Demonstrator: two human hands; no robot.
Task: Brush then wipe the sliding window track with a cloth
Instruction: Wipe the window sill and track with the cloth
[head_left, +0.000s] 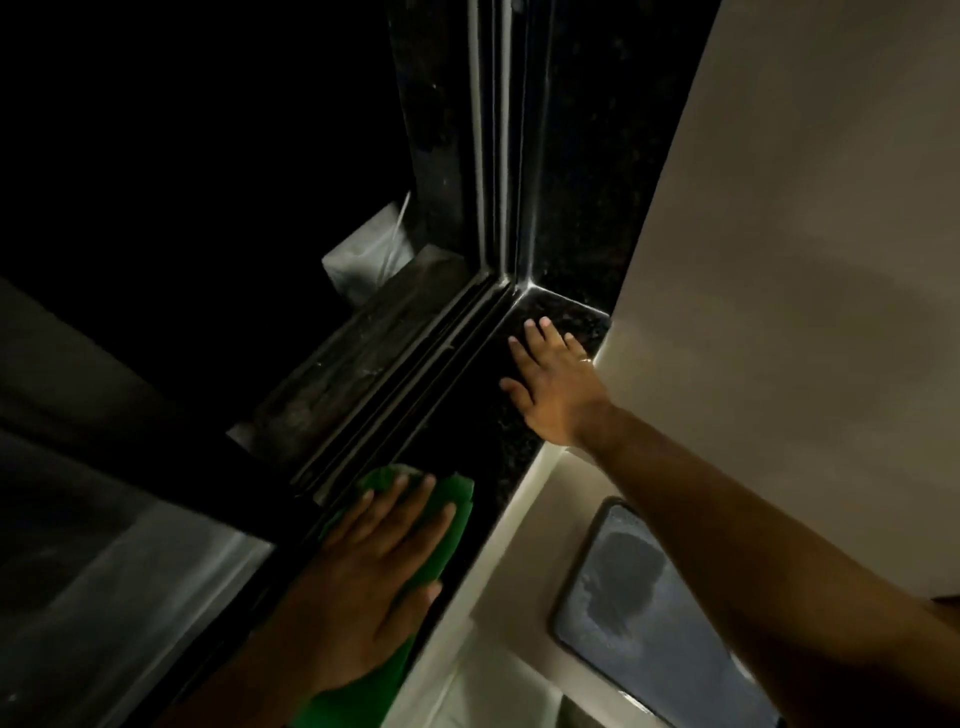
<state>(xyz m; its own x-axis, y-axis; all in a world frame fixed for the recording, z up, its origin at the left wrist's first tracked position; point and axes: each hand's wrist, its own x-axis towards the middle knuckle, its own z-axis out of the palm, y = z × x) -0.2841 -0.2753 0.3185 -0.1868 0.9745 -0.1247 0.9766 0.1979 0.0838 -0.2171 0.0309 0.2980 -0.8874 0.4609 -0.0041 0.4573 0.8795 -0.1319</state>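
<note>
**Green cloth flat on the sill, beside the track**

Green cloth (436, 525) lies on the dark stone sill (498, 457), pressed down by the left hand (363, 582). Palm is flat on the cloth, fingers (410, 499) spread and extended, not curled around the fabric. Far edge of the cloth reaches the near rail of the track (410, 364); a fold at that edge is bunched slightly under the fingertips. Near end of the cloth trails off the sill toward the bottom of the frame, blurred.

Right hand (550, 389) rests farther along the sill, near the corner where sill meets the upright frame (493, 156). It is open, palm down, fingers splayed on the stone, holding nothing. A ring shows on one finger. Right forearm crosses in from the lower right, over the pale wall (779, 208).

Track runs diagonally from lower left to the corner, then turns up along the frame; pale metal rails with dark channels between them. Grey grime shows on the outer ledge (353, 364) beyond the rails. Channel contents cannot be made out in the low light.

Sliding pane (130, 571) sits at lower left, its dark frame meeting the track just beside the cloth. Outside the opening is black, apart from a pale object (363, 249) beyond the ledge, not identifiable. A rounded dark item (639, 587) sits below the sill at lower right, also unclear.
</note>
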